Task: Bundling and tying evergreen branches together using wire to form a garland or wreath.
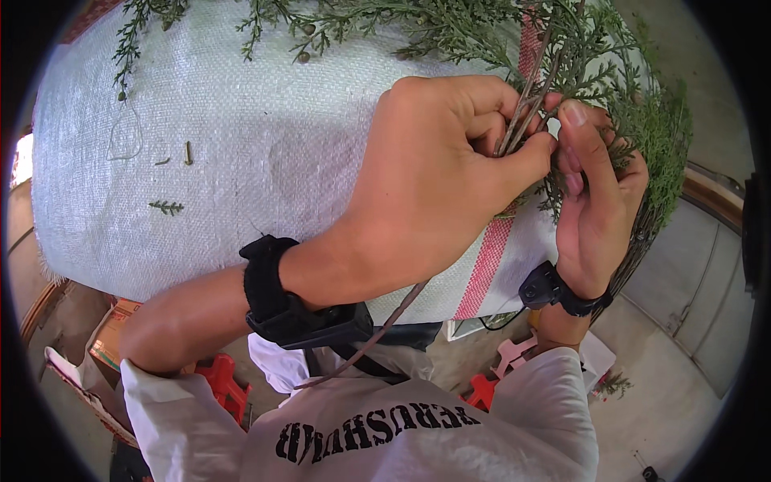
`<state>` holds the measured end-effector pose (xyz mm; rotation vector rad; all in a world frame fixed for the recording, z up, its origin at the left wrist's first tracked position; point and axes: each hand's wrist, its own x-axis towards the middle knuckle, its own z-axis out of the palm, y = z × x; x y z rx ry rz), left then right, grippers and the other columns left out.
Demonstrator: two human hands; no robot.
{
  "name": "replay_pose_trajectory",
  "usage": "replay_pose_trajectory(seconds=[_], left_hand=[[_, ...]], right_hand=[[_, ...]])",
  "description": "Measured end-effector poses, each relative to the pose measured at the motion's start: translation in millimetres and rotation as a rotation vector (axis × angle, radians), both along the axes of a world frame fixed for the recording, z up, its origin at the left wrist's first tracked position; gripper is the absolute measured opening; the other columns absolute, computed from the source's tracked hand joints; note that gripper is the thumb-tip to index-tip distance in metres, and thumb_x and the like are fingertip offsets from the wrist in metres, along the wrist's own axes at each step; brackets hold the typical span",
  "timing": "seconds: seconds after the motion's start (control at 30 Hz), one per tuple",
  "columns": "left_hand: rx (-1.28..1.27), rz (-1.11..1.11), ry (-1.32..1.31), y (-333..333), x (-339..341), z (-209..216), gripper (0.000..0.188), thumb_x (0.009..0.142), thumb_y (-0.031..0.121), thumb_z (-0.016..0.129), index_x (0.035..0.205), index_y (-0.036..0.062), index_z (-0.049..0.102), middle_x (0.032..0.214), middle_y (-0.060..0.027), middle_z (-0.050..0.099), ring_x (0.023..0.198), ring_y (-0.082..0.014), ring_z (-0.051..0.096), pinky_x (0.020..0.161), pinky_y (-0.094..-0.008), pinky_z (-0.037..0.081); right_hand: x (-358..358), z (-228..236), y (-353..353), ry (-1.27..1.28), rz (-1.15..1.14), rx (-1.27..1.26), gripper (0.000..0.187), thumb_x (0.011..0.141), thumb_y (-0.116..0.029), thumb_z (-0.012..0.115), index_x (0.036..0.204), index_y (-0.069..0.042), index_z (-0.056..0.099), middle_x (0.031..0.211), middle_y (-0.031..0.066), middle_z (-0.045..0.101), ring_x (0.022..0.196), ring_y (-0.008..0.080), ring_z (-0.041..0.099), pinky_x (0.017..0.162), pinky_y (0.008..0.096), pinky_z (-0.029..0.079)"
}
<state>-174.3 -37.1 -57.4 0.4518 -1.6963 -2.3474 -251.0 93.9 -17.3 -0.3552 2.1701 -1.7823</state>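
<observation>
Thin brown stems of evergreen sprigs [524, 120] are gripped between the thumb and curled fingers of my left hand [442, 169]. One long bare stem [373, 345] sticks out below that hand toward my shirt. Close beside it, my right hand [598, 189] is closed, thumb and fingers pinching at the sprigs' stems and scaly green leaves; the exact pinch point is partly hidden. More feathery evergreen branches [450, 28], some with small round cones, lie along the far edge. A dense bunch of the greenery [666, 153] hangs at the right, past my right hand.
Under my hands is a stuffed white woven sack [225, 209] with a red stripe [486, 269]. On it lie a small leaf sprig [167, 207], a short twig piece [189, 153] and a loop of thread [124, 140]. Red plastic stools [222, 386] and a cardboard box [112, 333] stand below.
</observation>
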Motion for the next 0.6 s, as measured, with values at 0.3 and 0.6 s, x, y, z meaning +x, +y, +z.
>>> replay_pose_trajectory(seconds=[0.3,0.6], left_hand=[[-0.053,0.028,-0.021,-1.6,0.6,4.4,0.015,0.081,0.004,0.070,0.074,-0.0041,0.061,0.049,-0.0005,0.045,0.047,-0.0038,0.035,0.043,-0.0263,0.029],[-0.015,-0.084,-0.004,-8.1,-1.6,1.2,0.014,0.082,0.005,0.070,0.076,-0.0043,0.062,0.050,0.0008,0.044,0.049,-0.0021,0.035,0.043,-0.0246,0.029]], right_hand=[[7.2,2.0,-7.4,-0.044,-0.072,0.013,0.026,0.089,-0.014,0.068,0.105,0.005,0.069,0.068,-0.0065,0.051,0.056,0.0016,0.036,0.050,0.0199,0.024],[-3.6,-0.4,1.4,-0.036,-0.048,-0.031,0.018,0.085,-0.009,0.073,0.098,0.002,0.073,0.082,0.0007,0.070,0.056,0.0011,0.039,0.049,0.0200,0.027]])
